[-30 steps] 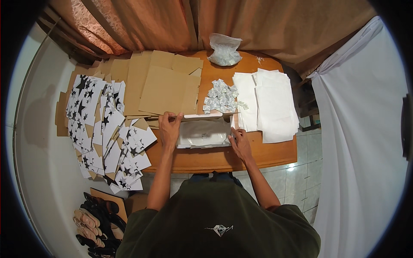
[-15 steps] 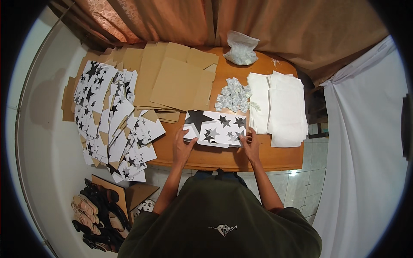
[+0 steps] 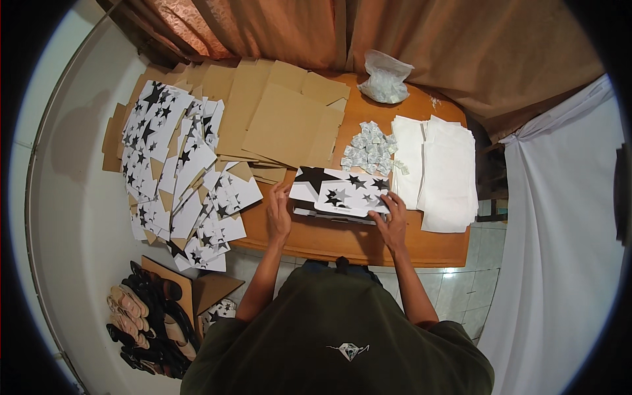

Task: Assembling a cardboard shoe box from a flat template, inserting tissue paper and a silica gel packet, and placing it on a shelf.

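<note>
A cardboard box [image 3: 352, 187], white with black and grey stars, lies on the wooden table in front of me. Its lid is raised a little at the front edge, and the dark gap and front wall show beneath. My right hand [image 3: 393, 224] grips the lid's front right corner, thumb below and fingers on top. Beside the box's left end is my left hand [image 3: 280, 209], its fingers stretched out and holding nothing; whether they touch the box I cannot tell. The inside of the box is hidden.
Star-printed cardboard sheets [image 3: 178, 164] and plain brown cardboard [image 3: 289, 125] overlap at the left. Small packets [image 3: 368, 148] lie in a heap behind the box, a clear plastic bag [image 3: 385, 79] farther back. White paper stacks [image 3: 449, 174] are at the right. Shoes [image 3: 148, 316] stand lower left.
The lid's front edge has come up from the box. My left hand has let go of the front left corner and straightened its fingers. My right hand has shifted onto the lid's corner.
</note>
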Motion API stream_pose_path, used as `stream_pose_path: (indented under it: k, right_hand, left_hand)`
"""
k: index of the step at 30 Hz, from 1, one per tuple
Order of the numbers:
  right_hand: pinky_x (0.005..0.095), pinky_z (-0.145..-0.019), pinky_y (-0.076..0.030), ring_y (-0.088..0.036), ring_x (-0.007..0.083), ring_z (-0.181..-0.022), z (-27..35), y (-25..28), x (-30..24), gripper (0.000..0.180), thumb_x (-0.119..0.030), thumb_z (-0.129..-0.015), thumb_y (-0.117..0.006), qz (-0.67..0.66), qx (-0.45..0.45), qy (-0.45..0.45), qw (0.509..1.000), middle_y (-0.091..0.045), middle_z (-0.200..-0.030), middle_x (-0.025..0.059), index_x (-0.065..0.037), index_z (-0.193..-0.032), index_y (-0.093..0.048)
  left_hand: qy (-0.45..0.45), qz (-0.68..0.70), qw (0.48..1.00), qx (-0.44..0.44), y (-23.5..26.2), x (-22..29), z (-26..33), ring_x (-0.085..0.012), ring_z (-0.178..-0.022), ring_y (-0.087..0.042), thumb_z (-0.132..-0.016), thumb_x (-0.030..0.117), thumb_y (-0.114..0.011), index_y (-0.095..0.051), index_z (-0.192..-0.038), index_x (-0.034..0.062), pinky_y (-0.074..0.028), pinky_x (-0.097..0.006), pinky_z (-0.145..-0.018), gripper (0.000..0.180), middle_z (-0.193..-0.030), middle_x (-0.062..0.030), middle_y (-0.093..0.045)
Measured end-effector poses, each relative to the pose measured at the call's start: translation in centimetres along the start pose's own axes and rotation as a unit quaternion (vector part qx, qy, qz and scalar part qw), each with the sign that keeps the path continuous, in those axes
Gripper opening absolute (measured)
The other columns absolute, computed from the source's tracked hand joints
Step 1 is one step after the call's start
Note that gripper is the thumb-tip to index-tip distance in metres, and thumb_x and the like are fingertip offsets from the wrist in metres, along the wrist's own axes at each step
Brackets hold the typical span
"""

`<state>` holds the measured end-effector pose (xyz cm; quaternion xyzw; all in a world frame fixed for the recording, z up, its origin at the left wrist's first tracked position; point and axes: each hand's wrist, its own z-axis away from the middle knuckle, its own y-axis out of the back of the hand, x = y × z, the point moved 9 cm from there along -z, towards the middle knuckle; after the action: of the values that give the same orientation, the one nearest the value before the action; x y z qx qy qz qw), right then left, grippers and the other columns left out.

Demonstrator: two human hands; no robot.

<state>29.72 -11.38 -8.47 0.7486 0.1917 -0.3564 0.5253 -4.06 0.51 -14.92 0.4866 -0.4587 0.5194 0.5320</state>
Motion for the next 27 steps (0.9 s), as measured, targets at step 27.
stream_pose_path:
  k: [27]
  right_hand:
    - [0.0419,-0.097,-0.049,-0.059,0.0342,-0.116,-2.6,1.2,0.4,0.048,-0.033,-0.081,-0.085,-0.056,0.048,-0.005,0.997,-0.056,-0.129,0.0189,-0.002,-0.112,-0.068]
  left_hand:
    - [-0.051,-0.253,0.964,-0.063,-2.1,-1.8,-1.7,-0.0439,-0.102,-0.06,-0.084,-0.006,-0.057,-0.062,-0.112,-0.0066,-0.049,-0.046,-0.091,0.029,-0.108,-0.0236,-0.062]
